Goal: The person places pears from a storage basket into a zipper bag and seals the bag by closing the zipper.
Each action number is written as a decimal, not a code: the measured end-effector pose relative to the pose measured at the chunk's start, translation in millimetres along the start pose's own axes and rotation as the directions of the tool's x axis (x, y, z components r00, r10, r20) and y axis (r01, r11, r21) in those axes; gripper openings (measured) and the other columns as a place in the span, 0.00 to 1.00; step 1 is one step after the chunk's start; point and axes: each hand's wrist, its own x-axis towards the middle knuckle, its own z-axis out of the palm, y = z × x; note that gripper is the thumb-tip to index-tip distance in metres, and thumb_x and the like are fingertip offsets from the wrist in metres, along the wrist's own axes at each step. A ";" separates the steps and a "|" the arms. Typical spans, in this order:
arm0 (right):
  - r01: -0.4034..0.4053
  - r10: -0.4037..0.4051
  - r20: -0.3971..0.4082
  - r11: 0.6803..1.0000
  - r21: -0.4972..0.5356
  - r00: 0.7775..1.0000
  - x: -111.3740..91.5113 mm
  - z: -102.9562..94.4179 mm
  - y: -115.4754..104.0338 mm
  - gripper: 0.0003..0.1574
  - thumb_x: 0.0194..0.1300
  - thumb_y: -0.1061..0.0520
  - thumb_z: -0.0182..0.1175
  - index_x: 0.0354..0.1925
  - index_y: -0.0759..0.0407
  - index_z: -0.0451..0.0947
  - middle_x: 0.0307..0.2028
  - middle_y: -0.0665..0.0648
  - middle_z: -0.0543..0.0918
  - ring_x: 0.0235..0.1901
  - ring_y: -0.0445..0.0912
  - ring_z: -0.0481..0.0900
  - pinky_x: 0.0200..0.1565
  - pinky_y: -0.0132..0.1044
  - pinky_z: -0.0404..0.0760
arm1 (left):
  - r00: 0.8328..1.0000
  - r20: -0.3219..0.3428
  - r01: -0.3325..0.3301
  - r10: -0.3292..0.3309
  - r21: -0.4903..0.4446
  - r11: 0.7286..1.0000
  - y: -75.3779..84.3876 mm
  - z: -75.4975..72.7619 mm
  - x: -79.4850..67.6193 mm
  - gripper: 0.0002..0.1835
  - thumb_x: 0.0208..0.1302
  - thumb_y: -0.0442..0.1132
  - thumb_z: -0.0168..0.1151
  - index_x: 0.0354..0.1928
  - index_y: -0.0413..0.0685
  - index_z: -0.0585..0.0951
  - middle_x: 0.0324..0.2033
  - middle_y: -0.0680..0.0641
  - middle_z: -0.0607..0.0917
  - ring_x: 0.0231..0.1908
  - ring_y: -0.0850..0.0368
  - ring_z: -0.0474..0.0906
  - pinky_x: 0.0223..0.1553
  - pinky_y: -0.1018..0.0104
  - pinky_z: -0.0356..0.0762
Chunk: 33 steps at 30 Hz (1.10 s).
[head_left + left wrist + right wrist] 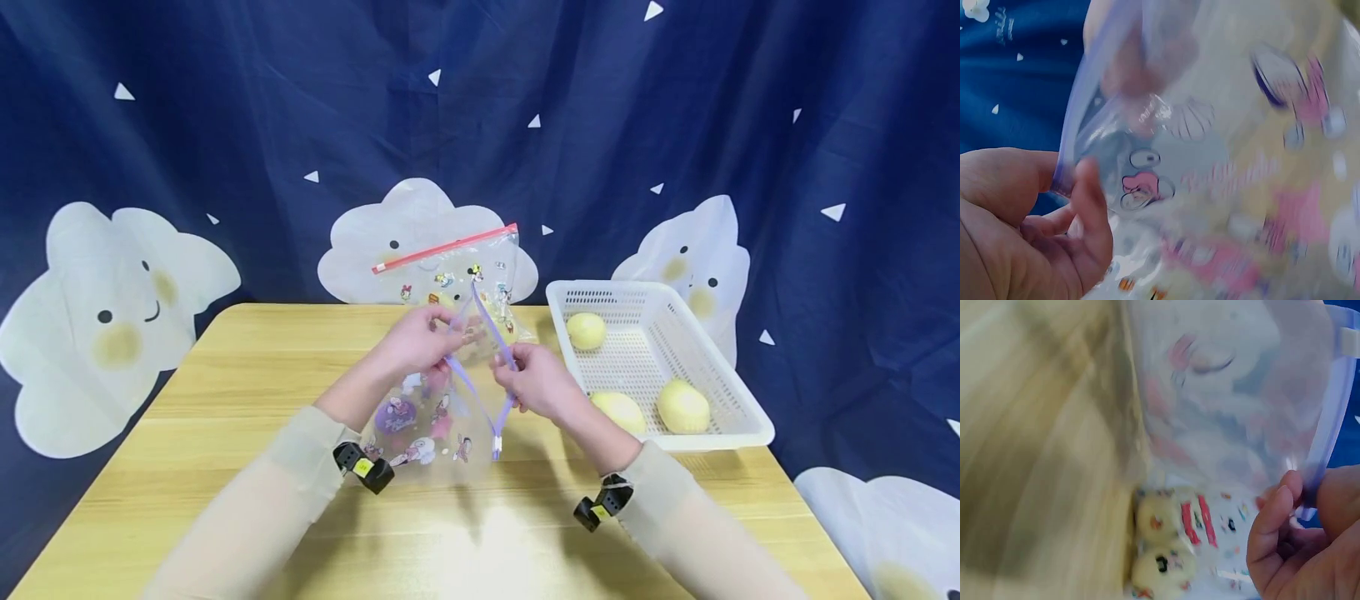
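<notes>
A clear zip bag (397,414) with a purple zip strip and pink cartoon prints hangs between both hands, its mouth spread apart. My left hand (427,337) pinches one side of the strip between thumb and fingers. On the opposite side, my right hand (536,379) pinches the purple edge. The white slider (497,444) sits at the strip's near end. Just behind stands a second clear bag (465,271) with a red zip strip, cartoon prints and round yellow fruits (1163,572) inside; the purple-edged bag partly hides it.
To the right, a white plastic basket (738,408) holds three yellow fruits: one at the back left (586,331), one at the front right (683,406), and one partly behind the right forearm (618,412). The wooden table (187,467) ends at a dark blue curtain (255,150).
</notes>
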 end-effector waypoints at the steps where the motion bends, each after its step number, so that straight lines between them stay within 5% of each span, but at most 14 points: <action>1: -0.021 0.021 0.008 1.000 -0.002 1.000 0.5 -4.7 1.8 0.09 0.74 0.64 0.61 0.49 0.65 0.85 0.23 0.52 0.78 0.18 0.41 0.75 0.21 0.29 0.76 | 1.000 -0.016 -0.004 0.005 0.033 0.999 -3.1 -5.6 -0.4 0.10 0.75 0.36 0.66 0.53 0.39 0.81 0.29 0.49 0.82 0.22 0.60 0.79 0.24 0.72 0.79; 5: -0.105 0.106 0.027 0.994 -0.039 0.994 1.4 -27.4 6.4 0.14 0.74 0.64 0.61 0.54 0.69 0.85 0.24 0.54 0.80 0.18 0.41 0.75 0.21 0.30 0.80 | 0.999 -0.039 0.016 -0.011 0.130 0.991 -17.2 -35.8 -5.0 0.08 0.75 0.38 0.66 0.45 0.38 0.84 0.28 0.53 0.78 0.23 0.61 0.72 0.25 0.71 0.72; 8: -0.128 0.130 0.048 0.991 -0.048 0.990 3.0 -42.7 9.6 0.13 0.77 0.61 0.63 0.52 0.70 0.84 0.21 0.53 0.79 0.17 0.40 0.75 0.21 0.30 0.81 | 0.998 0.026 0.044 -0.048 0.140 0.989 -25.2 -57.0 -10.5 0.11 0.73 0.37 0.66 0.49 0.36 0.84 0.27 0.53 0.77 0.22 0.61 0.70 0.25 0.71 0.69; 12: -0.126 0.126 0.085 0.992 -0.009 0.988 6.1 -53.4 14.8 0.11 0.78 0.59 0.64 0.47 0.69 0.82 0.17 0.51 0.76 0.16 0.40 0.75 0.21 0.30 0.79 | 0.988 0.144 0.045 -0.061 0.110 0.993 -30.3 -70.2 -14.2 0.16 0.71 0.38 0.69 0.54 0.35 0.84 0.28 0.51 0.84 0.24 0.60 0.81 0.26 0.71 0.76; 17: -0.119 0.114 0.102 0.992 0.039 0.988 8.3 -54.6 19.6 0.12 0.79 0.59 0.63 0.48 0.70 0.81 0.20 0.51 0.75 0.18 0.40 0.73 0.22 0.30 0.74 | 0.985 0.171 -0.018 0.023 -0.030 0.999 -35.4 -68.8 -11.9 0.22 0.74 0.42 0.74 0.63 0.38 0.85 0.36 0.48 0.93 0.33 0.54 0.93 0.37 0.64 0.92; 26: -0.089 0.084 0.090 0.994 0.055 0.992 11.5 -53.3 17.9 0.13 0.78 0.54 0.66 0.43 0.64 0.82 0.24 0.51 0.77 0.20 0.41 0.72 0.24 0.30 0.73 | 0.973 0.188 -0.083 0.133 -0.249 0.965 -41.0 -51.5 -5.9 0.20 0.82 0.35 0.61 0.65 0.24 0.81 0.51 0.40 0.91 0.40 0.56 0.91 0.50 0.62 0.94; 33: -0.095 0.092 0.070 0.994 0.045 0.993 19.0 -53.1 19.8 0.11 0.78 0.57 0.65 0.46 0.65 0.84 0.25 0.51 0.77 0.20 0.41 0.72 0.24 0.28 0.72 | 0.989 0.125 -0.055 0.075 -0.157 0.986 -31.0 -42.1 -3.2 0.19 0.83 0.38 0.59 0.62 0.29 0.85 0.28 0.50 0.86 0.26 0.62 0.84 0.35 0.71 0.89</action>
